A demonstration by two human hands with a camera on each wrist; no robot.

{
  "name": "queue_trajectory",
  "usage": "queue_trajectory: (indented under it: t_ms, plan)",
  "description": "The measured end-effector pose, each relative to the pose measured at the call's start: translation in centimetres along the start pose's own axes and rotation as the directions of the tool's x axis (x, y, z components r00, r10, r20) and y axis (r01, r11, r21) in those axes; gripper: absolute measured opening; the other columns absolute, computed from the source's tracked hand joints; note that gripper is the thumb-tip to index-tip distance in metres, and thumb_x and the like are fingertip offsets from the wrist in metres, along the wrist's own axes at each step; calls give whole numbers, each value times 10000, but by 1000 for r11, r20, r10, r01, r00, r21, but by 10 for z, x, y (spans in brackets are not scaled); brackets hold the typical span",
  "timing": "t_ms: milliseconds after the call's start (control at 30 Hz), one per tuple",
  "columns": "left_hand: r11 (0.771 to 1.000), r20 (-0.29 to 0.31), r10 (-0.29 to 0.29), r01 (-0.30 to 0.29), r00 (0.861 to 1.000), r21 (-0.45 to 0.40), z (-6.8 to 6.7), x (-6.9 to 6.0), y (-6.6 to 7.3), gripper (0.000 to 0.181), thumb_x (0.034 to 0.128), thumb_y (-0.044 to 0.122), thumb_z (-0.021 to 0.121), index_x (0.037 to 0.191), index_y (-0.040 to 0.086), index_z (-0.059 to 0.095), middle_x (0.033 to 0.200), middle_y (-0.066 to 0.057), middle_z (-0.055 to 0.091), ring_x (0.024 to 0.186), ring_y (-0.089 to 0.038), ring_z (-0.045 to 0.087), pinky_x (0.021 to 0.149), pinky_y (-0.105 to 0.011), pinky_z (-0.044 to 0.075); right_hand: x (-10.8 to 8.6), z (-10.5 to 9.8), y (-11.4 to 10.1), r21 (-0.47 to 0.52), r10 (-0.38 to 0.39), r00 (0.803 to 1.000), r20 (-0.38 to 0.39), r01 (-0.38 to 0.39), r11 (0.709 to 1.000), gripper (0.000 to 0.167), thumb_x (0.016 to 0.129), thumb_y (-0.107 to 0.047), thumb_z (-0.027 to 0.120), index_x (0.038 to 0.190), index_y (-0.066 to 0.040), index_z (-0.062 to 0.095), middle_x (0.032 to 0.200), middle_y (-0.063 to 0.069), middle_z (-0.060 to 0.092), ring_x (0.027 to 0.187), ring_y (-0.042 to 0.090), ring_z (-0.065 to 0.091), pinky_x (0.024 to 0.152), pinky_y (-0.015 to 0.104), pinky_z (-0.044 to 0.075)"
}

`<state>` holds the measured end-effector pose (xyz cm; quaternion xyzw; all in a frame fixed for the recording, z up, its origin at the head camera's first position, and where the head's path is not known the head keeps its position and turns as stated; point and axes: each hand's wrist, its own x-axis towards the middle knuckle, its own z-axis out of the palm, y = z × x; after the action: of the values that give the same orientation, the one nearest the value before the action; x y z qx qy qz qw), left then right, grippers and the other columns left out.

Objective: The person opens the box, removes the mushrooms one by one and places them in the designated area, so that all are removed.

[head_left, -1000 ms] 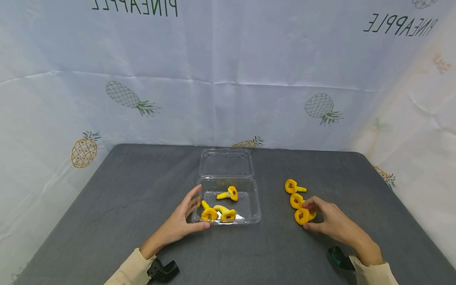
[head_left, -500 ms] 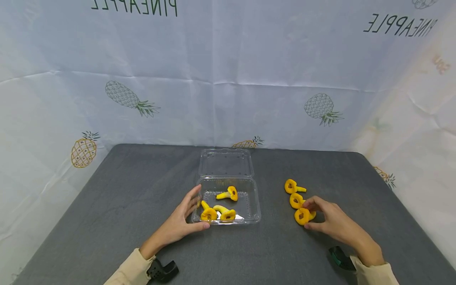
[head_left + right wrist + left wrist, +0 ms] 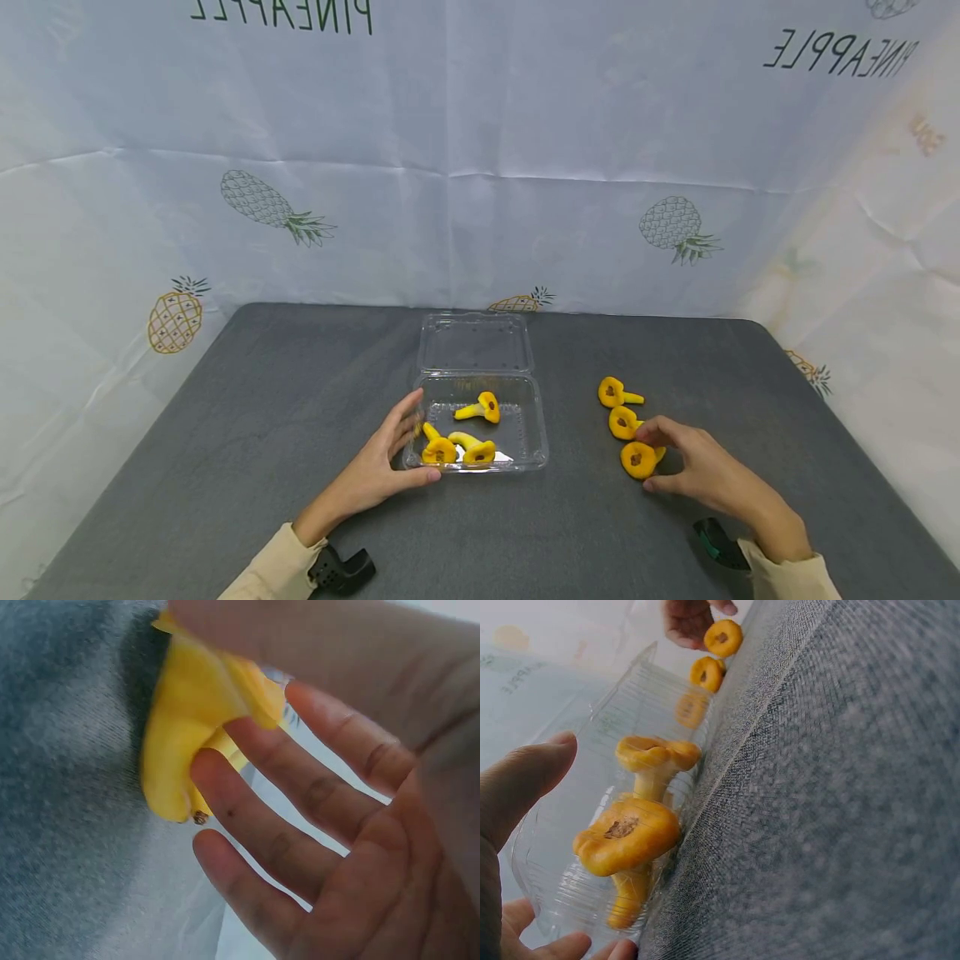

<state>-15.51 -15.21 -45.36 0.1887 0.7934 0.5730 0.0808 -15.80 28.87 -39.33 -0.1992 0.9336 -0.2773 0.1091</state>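
"Yellow chanterelle-type mushroom (image 3: pixel 636 460), nearest of three in a row on the grey table (image 3: pixel 315 400): what is changing here?"

"It is shifting very slightly toward the person. A narrow gap is now showing between its cap and that of the middle mushroom (image 3: pixel 622 422); half a second ago the two caps were appearing to meet."

"How are the hands standing?"

"The right hand (image 3: pixel 701 467) is pinching this mushroom, thumb on the near side and forefinger on the far side; in the right wrist view, the other fingers are spreading loosely. The left hand (image 3: pixel 378 467) is keeping its place, curving round the near left corner of the clear plastic clamshell container (image 3: pixel 542 425), thumb well apart from fingers."

"Is the mushroom leaving the table?"

"The views are not settling that. The shift is suggesting only that the pinch is taking effect and the piece is coming free of its row. The far mushroom (image 3: pixel 611 392) is lying undisturbed. Inside the container, the back mushroom (image 3: pixel 489 408), front left mushroom (image 3: pixel 439 452) and front right mushroom (image 3: pixel 480 452) are resting beneath no cover, the lid (image 3: pixel 475 343) lying folded back; the pinched one is remaining outside, to the right."
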Motion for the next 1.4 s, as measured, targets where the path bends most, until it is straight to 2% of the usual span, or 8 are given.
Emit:
queue_trajectory:
  t_ms: [200, 733, 933, 1133, 1400]
  plan:
    - [1000, -1, -18, 18, 1000, -17, 0, -1, 2, 1020, 860, 227, 781, 1607, 177, 86, 1672, -127, 99, 1494, -432, 240, 1183, -592, 280, 2, 3, 0, -22, -24, 1000, -1, 24, 999, 446, 770, -186, 850, 1132, -75, 613, 1144, 62, 676, 997, 256, 658, 830, 418, 583]
    - [1000, 1, 2, -2, 1000, 1, 0, 0, 1, 1005, 867, 223, 774, 1604, 153, 93, 1668, -149, 101, 1480, -467, 245, 1170, -627, 284, 4, 5, -1, -17, 19, 999, -37, -20, 1000, 444, 774, -232, 852, 1127, -90, 623, 1128, 30, 676, 957, 182, 643, 802, 363, 581]
    - [1000, 1, 9, -9, 1000, 2, 0, 0, 1, 1008, 866, 218, 775, 1603, 143, 91, 1667, -152, 101, 1479, -468, 248, 1168, -625, 286, 2, 2, -3, -23, 22, 999, -40, -23, 999, 446, 779, -256, 846, 1137, -113, 622, 1137, 9, 675, 983, 178, 647, 832, 381, 579]
    - [1000, -3, 6, -6, 1000, 3, 0, 0, 0, 1008, 866, 222, 777, 1603, 145, 93, 1667, -150, 103, 1480, -465, 248, 1170, -627, 286, 0, -3, -6, -22, 24, 998, -53, -26, 999, 463, 792, -281, 835, 1158, -98, 618, 1163, 31, 676, 1042, 257, 654, 885, 461, 568]
    - [1000, -2, 11, -11, 1000, 5, 0, 0, -1, 1005, 869, 221, 774, 1604, 164, 91, 1665, -159, 103, 1477, -470, 250, 1167, -630, 288, -3, -5, -13, -15, 18, 992, -121, -20, 1000, 409, 846, -296, 791, 1159, -91, 625, 1176, 71, 672, 1076, 315, 650, 901, 551, 549]
